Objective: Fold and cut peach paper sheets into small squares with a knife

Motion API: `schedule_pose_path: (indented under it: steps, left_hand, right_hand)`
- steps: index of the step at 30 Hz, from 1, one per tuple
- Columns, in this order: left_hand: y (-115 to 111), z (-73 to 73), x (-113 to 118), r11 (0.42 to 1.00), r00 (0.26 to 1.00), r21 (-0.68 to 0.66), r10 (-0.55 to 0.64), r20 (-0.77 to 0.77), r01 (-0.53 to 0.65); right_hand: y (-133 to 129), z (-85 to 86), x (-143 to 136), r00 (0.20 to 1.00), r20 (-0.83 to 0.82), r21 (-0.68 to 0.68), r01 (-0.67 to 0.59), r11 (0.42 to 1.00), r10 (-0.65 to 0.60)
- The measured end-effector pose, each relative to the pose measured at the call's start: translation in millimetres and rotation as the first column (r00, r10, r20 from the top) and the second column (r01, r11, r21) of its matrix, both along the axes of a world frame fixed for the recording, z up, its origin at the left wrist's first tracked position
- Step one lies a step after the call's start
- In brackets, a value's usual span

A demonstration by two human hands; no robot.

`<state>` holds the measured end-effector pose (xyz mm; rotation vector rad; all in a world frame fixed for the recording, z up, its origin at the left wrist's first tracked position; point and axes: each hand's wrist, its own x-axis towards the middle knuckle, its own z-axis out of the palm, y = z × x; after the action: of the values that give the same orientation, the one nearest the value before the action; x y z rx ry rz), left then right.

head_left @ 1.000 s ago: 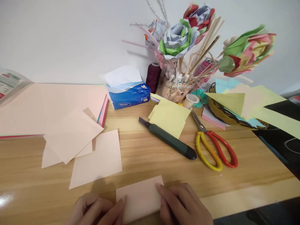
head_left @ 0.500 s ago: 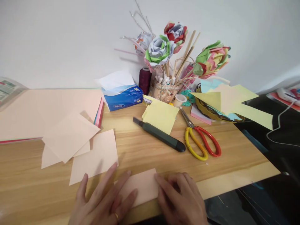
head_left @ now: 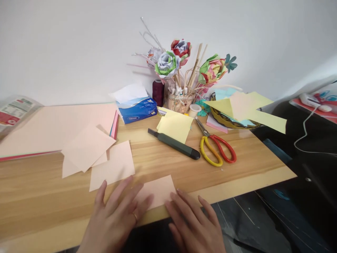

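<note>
Left hand (head_left: 116, 207) spreading fingers, touching pink paper (head_left: 156, 189) at table's (head_left: 229, 182) near edge; right hand (head_left: 193, 219) resting slightly parted fingertips on its right end, no longer pinching it as before.

Near the front edge of the wood-grain table (head_left: 142, 156), the pale pink rectangular paper (head_left: 158, 189). Behind it to the left, overlapping pale pink paper sheets (head_left: 88, 146), partly on the stack of large multicoloured paper (head_left: 52, 123). Behind to the right, the dark green elongated cutter (head_left: 176, 144) before the yellow square paper pieces (head_left: 175, 124), with the red-and-yellow-handled metal scissors (head_left: 206, 133) just right. Farther back, left to right: blue-and-white plastic tissue pack (head_left: 138, 111), dark purple thread cone (head_left: 158, 93), round tan holder (head_left: 179, 102) with multicoloured folded-paper flowers (head_left: 166, 64), yellow-brown woven basket (head_left: 223, 121) under loose paper.
</note>
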<state>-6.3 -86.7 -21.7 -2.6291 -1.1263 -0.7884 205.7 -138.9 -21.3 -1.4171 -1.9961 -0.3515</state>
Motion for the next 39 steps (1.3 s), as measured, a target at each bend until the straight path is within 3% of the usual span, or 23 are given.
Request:
schedule_pose_path:
  steps: [6,11,16,19,23,28,34,39]
  left_hand:
    - [-4,3.7,4,1.0,0.999,0.014,0.021,0.024,-0.021]
    - [-15,8.0,36,0.996,0.995,0.082,0.022,0.099,-0.03]
    - [-26,5.5,56,0.997,0.999,0.063,-0.035,0.035,0.033]
    - [-29,3.6,43,0.998,0.999,0.052,-0.032,-0.017,0.032]
    - [-32,2.3,17,0.997,0.999,0.073,-0.023,0.047,0.019]
    - [-35,1.6,-9,0.999,0.999,-0.03,-0.011,-0.044,0.01]
    - [-29,-2.1,-31,0.995,0.978,-0.014,-0.103,-0.182,0.103]
    - [-30,-2.6,-43,0.991,0.983,-0.064,-0.126,-0.132,0.118]
  right_hand:
    - [-4,5.0,10,1.0,-0.016,-0.031,0.007,1.0,-0.007]
    - [-1,13.8,10,0.996,0.08,-0.053,-0.045,0.998,0.049]
    - [-2,15.8,14,0.992,0.102,-0.069,-0.066,0.995,0.073]
    - [-3,14.1,16,0.994,0.078,-0.076,-0.068,0.995,0.074]
    - [-2,13.5,16,0.997,0.055,-0.072,-0.054,0.996,0.058]
    - [-2,12.3,16,0.998,0.039,-0.078,-0.053,0.996,0.056]
    - [-3,7.0,18,0.998,-0.021,-0.077,-0.066,0.995,0.065]
    - [-6,3.5,18,0.997,-0.052,-0.099,-0.059,0.993,0.054]
